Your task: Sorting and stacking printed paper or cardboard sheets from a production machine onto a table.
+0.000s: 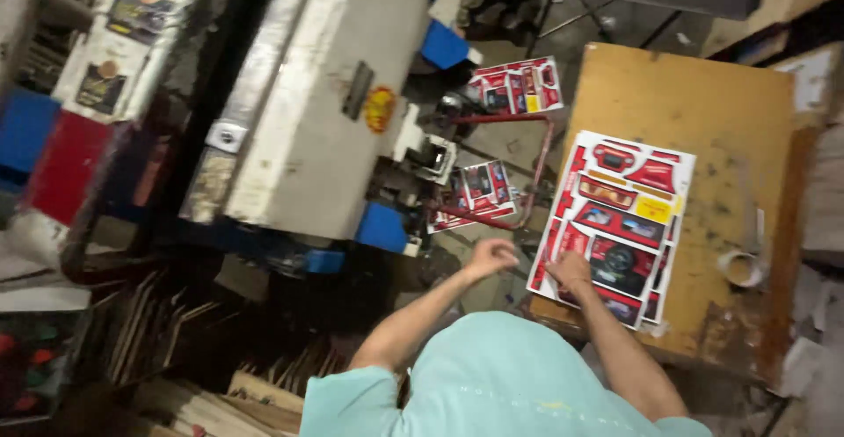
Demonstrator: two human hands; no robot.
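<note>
1. The right hand (571, 270) presses flat, fingers spread, on the lower left corner of the stack of printed sheets (620, 226) lying on the desk (730, 138), right of centre.
2. The left hand (491, 257) hangs loosely curled and empty, just left of the stack.
3. Best to peel 1 sheet cleanly by its corner, I judge.
4. The machine (316, 94) fills the upper left.

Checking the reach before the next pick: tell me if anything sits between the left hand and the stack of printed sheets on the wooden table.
Nothing visible does. The left hand hangs just off the stack of printed sheets, only open air between them. The right hand rests on the stack's near corner.
</note>
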